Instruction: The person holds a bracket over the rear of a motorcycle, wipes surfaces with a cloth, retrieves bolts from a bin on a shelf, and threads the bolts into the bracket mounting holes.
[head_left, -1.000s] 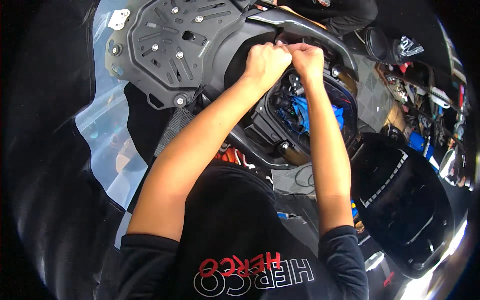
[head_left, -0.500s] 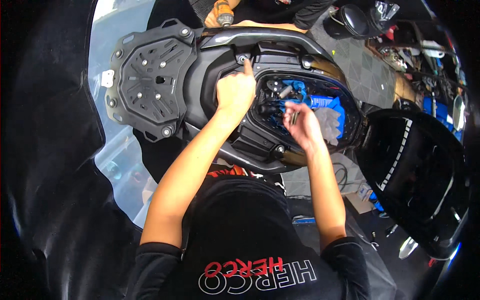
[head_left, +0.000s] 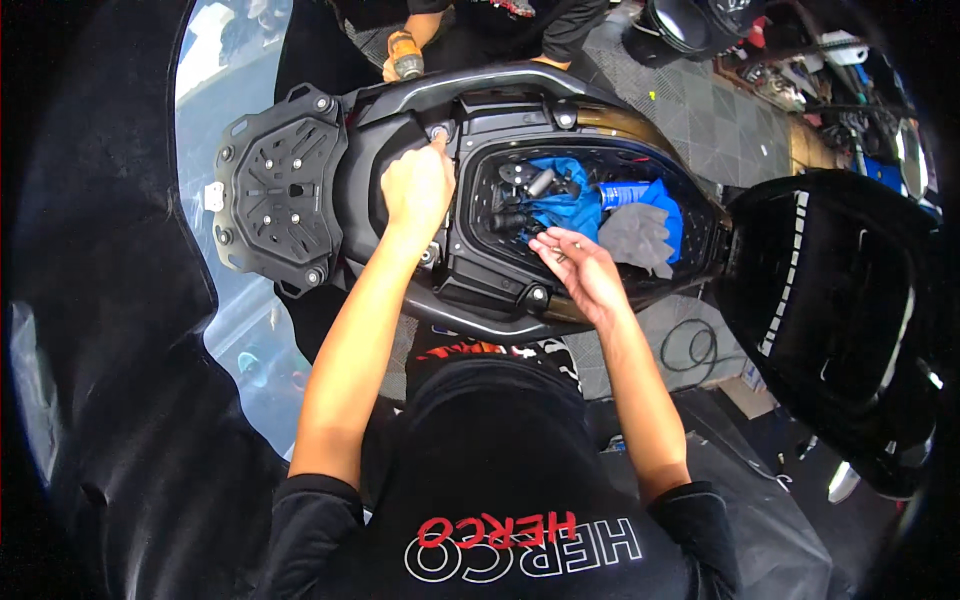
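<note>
My left hand point(head_left: 415, 190) is curled with one finger stretched to a round bolt or washer point(head_left: 439, 132) at the far side of the scooter body, touching it. Whether its folded fingers hold anything is hidden. My right hand point(head_left: 590, 273), palm turned up, holds small metal pieces point(head_left: 568, 252) that look like bolts or spacers, above the near rim of the storage compartment point(head_left: 478, 190). In that compartment lie a blue cloth point(head_left: 572, 208), a blue can point(head_left: 622, 195) and a grey glove point(head_left: 636, 238). Another round fitting point(head_left: 428, 255) sits beside my left wrist.
A black rack plate point(head_left: 285, 195) covers the tail at left. The raised seat point(head_left: 830, 330) stands at right. Across the scooter, a co-worker's hand holds an orange power drill point(head_left: 405, 55). A black bucket point(head_left: 680, 25) stands at the far right, and a cable point(head_left: 690, 345) lies on the floor.
The view has shifted, so the scooter sits further left. My right hand has moved toward the compartment's near rim with the metal pieces. My left finger stays at the far bolt.
</note>
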